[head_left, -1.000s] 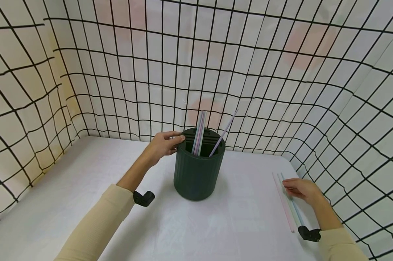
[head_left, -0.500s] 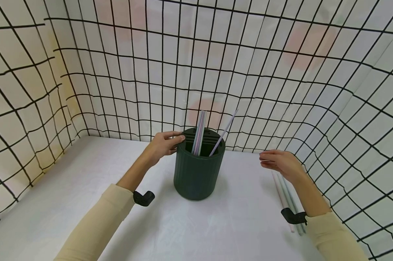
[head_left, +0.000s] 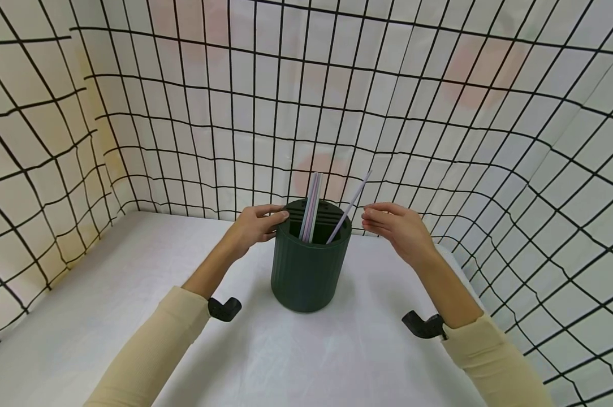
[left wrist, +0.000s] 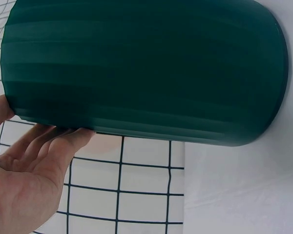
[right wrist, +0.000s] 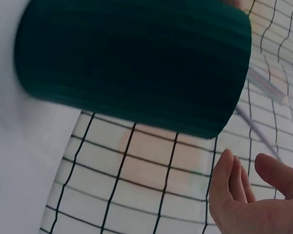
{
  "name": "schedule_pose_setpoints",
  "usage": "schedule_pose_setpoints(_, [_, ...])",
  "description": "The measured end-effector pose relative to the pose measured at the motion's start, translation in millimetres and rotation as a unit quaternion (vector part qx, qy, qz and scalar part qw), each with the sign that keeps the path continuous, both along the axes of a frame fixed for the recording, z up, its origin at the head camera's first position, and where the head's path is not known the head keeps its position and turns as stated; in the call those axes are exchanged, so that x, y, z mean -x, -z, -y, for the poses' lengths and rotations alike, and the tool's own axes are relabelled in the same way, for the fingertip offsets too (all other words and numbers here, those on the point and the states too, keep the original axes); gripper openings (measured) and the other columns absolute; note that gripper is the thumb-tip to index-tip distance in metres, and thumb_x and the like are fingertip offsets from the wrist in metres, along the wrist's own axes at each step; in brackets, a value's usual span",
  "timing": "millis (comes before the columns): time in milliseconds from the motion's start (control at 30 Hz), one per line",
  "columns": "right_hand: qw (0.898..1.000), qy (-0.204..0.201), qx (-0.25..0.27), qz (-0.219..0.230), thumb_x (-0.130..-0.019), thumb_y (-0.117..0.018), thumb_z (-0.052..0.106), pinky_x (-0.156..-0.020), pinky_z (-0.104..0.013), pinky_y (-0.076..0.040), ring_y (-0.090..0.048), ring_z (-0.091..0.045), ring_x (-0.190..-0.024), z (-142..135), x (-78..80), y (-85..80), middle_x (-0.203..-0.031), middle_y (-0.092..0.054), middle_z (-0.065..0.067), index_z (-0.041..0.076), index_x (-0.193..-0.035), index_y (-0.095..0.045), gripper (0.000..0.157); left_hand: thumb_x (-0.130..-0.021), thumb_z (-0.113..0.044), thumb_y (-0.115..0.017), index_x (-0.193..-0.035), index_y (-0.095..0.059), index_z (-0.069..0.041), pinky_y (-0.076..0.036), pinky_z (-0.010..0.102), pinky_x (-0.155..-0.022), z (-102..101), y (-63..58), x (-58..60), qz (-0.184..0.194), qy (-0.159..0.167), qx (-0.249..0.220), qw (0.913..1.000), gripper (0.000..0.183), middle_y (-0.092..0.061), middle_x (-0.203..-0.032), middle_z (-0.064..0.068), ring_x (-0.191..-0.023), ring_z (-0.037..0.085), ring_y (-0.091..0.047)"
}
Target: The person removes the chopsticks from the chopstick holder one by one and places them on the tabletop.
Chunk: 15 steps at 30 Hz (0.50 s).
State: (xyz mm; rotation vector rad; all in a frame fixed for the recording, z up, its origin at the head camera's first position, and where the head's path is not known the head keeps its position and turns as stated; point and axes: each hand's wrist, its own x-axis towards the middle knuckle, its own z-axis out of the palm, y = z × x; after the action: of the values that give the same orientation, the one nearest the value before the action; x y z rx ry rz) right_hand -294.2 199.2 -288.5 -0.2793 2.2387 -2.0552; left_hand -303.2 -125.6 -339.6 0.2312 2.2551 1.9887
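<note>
A dark green ribbed container (head_left: 309, 277) with a slotted top stands upright on the table. My left hand (head_left: 255, 229) holds it at the left of the rim; in the left wrist view the fingers (left wrist: 63, 146) lie against its side. Several thin pastel straw-like sticks (head_left: 311, 209) stand bunched in its opening, and one lilac stick (head_left: 354, 198) leans right. My right hand (head_left: 395, 229) is just right of the rim, fingers slightly bent and nothing between thumb and fingers, also seen apart from the container in the right wrist view.
Black wire grid (head_left: 266, 113) over pale sheeting encloses the table at the back and both sides. A white cover (head_left: 296, 362) lies on the tabletop. The loose sticks seen earlier at the right are hidden by the right arm.
My right hand has risen from the loose sticks at the right and moved left to beside the container's rim. The left hand and container have stayed put.
</note>
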Motion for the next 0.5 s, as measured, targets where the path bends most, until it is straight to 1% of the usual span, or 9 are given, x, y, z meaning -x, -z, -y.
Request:
schedule_pose_setpoints(167, [1.000, -0.021, 0.015, 0.002, -0.100, -0.066, 0.012, -0.097, -0.030, -0.057, -0.074, -0.015, -0.096, 17.2, -1.8, -3.2, -0.108, -0.073, -0.004, -0.011, -0.134, -0.054, 0.043, -0.099, -0.034, -0.067, -0.144, -0.056, -0.009, -0.056, 0.037, -0.102, -0.8, 0.3, 0.0, -0.002, -0.003, 0.007, 1.0000, 0.053, -0.067, -0.131, 0.014, -0.113, 0.019, -0.069])
schedule_pose_setpoints(267, [1.000, -0.022, 0.007, -0.003, -0.100, -0.066, 0.012, -0.098, -0.029, -0.057, -0.073, -0.015, -0.099, 23.2, -1.0, -1.2, -0.111, -0.070, -0.006, -0.009, -0.132, -0.055, 0.041, -0.099, -0.035, -0.067, -0.144, -0.056, -0.009, -0.055, 0.038, -0.102, -1.1, 0.6, 0.2, -0.004, -0.001, 0.009, 0.9999, 0.053, -0.067, -0.131, 0.014, -0.112, 0.019, -0.069])
schedule_pose_setpoints(367, [1.000, -0.013, -0.024, -0.012, -0.100, -0.067, 0.016, -0.104, -0.031, -0.054, -0.071, -0.015, -0.104, 27.1, -0.1, 2.6, -0.116, -0.068, -0.007, -0.005, -0.132, -0.058, 0.040, -0.099, -0.035, -0.067, -0.145, -0.056, -0.009, -0.055, 0.038, -0.102, -1.1, 0.3, 0.0, -0.004, -0.002, 0.009, 1.0000, 0.053, -0.067, -0.131, 0.014, -0.113, 0.020, -0.069])
schedule_pose_setpoints(500, [0.997, 0.000, -0.076, -0.024, -0.099, -0.069, 0.025, -0.119, -0.042, -0.040, -0.067, -0.021, -0.118, 30.7, -1.4, 5.6, -0.127, -0.067, -0.011, 0.003, -0.130, -0.062, 0.040, -0.099, -0.034, -0.067, -0.145, -0.056, -0.009, -0.055, 0.037, -0.103, -1.0, -1.1, -0.9, -0.005, -0.002, 0.008, 1.0000, 0.053, -0.067, -0.132, 0.014, -0.117, 0.022, -0.068])
